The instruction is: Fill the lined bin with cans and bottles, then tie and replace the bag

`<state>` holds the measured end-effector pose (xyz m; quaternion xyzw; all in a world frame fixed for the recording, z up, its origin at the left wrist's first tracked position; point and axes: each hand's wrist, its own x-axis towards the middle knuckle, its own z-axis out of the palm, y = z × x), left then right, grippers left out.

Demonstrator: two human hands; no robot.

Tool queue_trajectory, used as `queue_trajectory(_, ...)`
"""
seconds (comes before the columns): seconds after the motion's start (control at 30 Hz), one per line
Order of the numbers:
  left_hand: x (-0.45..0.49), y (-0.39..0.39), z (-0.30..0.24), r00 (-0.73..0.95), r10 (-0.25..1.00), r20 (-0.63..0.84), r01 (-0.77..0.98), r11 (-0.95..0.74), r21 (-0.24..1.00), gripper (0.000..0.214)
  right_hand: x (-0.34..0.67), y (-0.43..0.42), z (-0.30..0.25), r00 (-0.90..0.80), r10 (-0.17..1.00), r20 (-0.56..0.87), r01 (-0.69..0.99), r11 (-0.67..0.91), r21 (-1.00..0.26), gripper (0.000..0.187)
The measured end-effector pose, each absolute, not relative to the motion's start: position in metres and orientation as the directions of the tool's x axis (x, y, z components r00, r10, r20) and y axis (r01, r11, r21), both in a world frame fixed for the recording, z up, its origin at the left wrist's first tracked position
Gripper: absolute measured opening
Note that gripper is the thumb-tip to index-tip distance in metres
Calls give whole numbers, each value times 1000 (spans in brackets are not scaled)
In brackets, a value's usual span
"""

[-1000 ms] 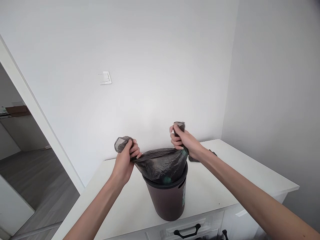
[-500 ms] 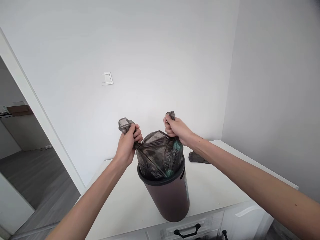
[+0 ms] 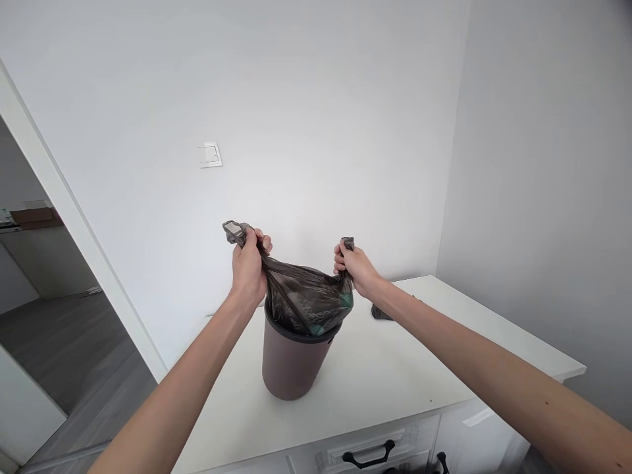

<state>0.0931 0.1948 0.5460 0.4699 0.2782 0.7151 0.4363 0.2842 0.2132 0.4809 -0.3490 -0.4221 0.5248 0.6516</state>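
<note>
A dark see-through garbage bag (image 3: 301, 296) bulges out of the top of a purplish-brown trash can (image 3: 291, 368), its lower part hidden inside. Something green shows through the plastic. My left hand (image 3: 251, 263) is closed around one gathered handle of the bag, with a loose tip poking out above the fist. Higher than the rim on the other side, my right hand (image 3: 355, 266) grips the opposite handle. The plastic is stretched taut between both fists. The can leans, its top tipped to the right, over the white cabinet top.
A dark bundle (image 3: 381, 313), partly hidden by my right forearm, lies on the white cabinet top (image 3: 395, 368). Black drawer handles (image 3: 369, 455) stick out in front. A light switch (image 3: 210, 155) is on the wall behind, and a doorway opens at left.
My hands have spread apart, the left going up and left, the right slightly right and down. The bag is pulled wider, and the trash can has swung left and away from me.
</note>
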Motion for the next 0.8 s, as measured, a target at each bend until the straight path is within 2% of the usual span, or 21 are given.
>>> queue_trajectory(0.1, 83, 208, 542, -249, 880, 404, -228, -458, 859, 28, 287, 222, 478, 91, 983, 162, -493, 186, -850, 34)
queue_trajectory(0.17, 73, 221, 536, -265, 869, 418, -63, -448, 892, 30, 286, 230, 477, 83, 987, 134, -531, 158, -833, 34)
queue_trajectory(0.27, 54, 241, 526, -267, 857, 441, 141, -418, 897, 28, 281, 244, 476, 85, 993, 78, -447, 108, -888, 33)
queue_trajectory(0.33, 40, 253, 523, -275, 871, 408, 174, -372, 912, 22, 277, 254, 475, 93, 994, 52, -376, 83, -923, 32)
queue_trajectory(0.47, 19, 268, 527, -291, 923, 252, 104, -231, 967, 18, 273, 274, 477, 125, 992, 34, -305, 71, -950, 30)
queue_trajectory(0.57, 13, 272, 531, -302, 946, 120, -44, -140, 989, 19, 271, 285, 481, 125, 992, 4, -312, 43, -949, 29)
queue_trajectory(0.7, 11, 271, 535, -317, 948, 5, -310, -108, 945, 19, 267, 290, 487, 97, 995, -35, -412, 8, -911, 29)
queue_trajectory(0.8, 11, 264, 540, -319, 948, -8, -463, -148, 874, 23, 264, 287, 495, 95, 995, -22, -513, 30, -858, 28)
